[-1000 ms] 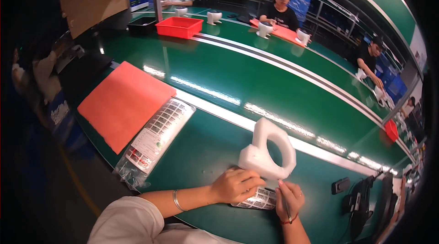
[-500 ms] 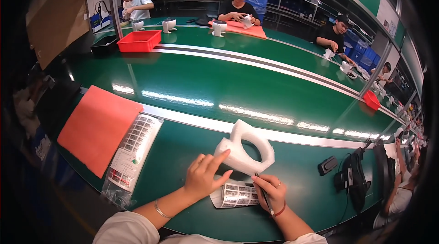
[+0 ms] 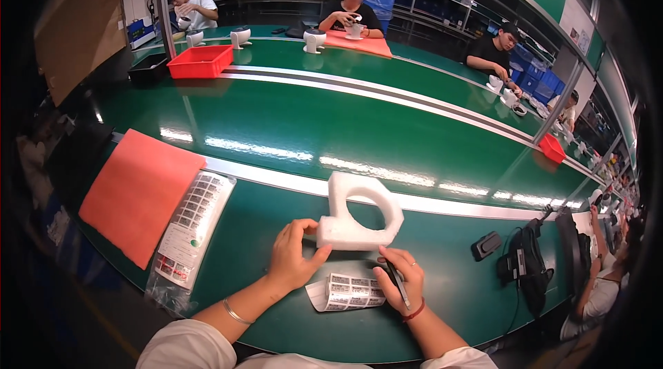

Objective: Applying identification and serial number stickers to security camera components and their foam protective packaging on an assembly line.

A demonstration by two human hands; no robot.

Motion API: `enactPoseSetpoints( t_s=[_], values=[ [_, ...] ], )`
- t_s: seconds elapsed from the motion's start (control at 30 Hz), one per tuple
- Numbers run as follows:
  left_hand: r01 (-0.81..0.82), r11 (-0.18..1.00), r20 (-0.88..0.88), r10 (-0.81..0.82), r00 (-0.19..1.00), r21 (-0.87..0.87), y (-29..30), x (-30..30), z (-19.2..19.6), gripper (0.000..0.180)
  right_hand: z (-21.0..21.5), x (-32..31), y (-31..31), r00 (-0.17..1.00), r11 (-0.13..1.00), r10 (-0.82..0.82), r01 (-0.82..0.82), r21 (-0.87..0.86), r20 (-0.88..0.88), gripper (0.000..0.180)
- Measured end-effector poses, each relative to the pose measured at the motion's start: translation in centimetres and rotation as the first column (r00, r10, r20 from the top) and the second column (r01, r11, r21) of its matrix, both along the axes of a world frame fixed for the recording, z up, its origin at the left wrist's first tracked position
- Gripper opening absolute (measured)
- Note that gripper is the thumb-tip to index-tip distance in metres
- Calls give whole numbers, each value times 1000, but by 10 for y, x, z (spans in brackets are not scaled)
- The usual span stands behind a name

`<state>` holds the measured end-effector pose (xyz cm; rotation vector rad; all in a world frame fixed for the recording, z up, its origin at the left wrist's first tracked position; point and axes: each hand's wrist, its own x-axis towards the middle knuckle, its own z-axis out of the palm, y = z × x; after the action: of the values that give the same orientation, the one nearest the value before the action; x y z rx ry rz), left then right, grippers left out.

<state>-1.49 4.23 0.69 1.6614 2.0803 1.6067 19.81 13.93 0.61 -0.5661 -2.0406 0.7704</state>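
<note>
A white foam piece (image 3: 356, 234) with a large round opening lies on the green bench in front of me. My left hand (image 3: 293, 258) has its thumb and index finger at the foam's lower left corner, with the corner between them. On the other side, my right hand (image 3: 402, 279) grips dark slim tweezers (image 3: 397, 278), and its index fingertip meets the foam's lower right edge. Between my hands rests a curled strip of printed labels (image 3: 352, 291) on white backing, touched by neither.
To the left lie an orange-red mat (image 3: 141, 193) and a bagged label sheet (image 3: 193, 224). A small black device (image 3: 486, 246) and a black bag (image 3: 528, 262) sit at right. Across the bench are a red bin (image 3: 200, 63), white devices (image 3: 314, 40) and several people working.
The foam piece has turned and shifted slightly left. My left hand went from pointing on top of it to holding its corner. My right index finger moved up against its edge.
</note>
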Motion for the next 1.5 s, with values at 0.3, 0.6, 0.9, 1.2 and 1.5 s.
enactPoseSetpoints(
  t_s=[0.3,0.6,0.9,1.2,1.5],
  values=[
    [83,981,266,-33,963,-176,-1,-2,-1,31,-5,14,6,972,947,180,-214,-240,-154,78],
    [373,923,932,-214,292,95,0,-15,0,52,-10,12,9,883,868,-95,-153,-473,-460,47],
    [268,943,920,-273,281,198,2,-11,1,49,-3,7,19,974,962,-218,203,-185,-67,30],
    [426,895,776,-359,519,129,-1,6,-6,61,2,8,17,959,962,-271,265,-69,-88,13],
    [369,922,759,-325,564,120,2,-1,-8,58,-7,11,17,973,946,-201,164,-281,-110,10]
  ],
)
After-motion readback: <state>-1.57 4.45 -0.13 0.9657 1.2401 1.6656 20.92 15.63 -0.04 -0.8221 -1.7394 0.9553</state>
